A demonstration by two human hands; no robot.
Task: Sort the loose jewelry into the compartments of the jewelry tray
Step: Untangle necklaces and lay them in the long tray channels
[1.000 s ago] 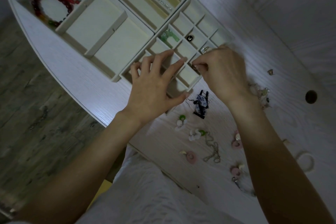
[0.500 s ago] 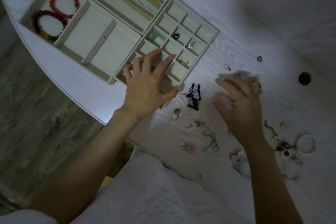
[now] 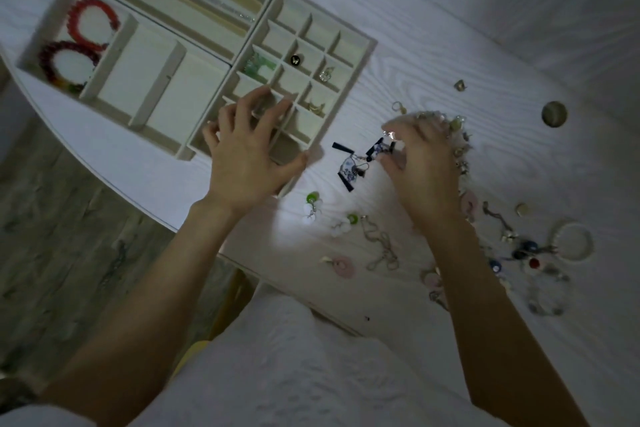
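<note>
1. Right hand [image 3: 420, 166] had left the jewelry tray [image 3: 349, 104] and moved over to the loose jewelry [image 3: 381, 246] on the table [image 3: 450, 55].
2. It pinched one blue-and-white earring [image 3: 381, 148], seemingly lifting it; its twin [image 3: 349, 168] lay just beside.
3. Left hand [image 3: 247, 163] stayed spread, fingers straight, on the tray's near corner.
4. Next piece in hand; most still unsorted.
</note>
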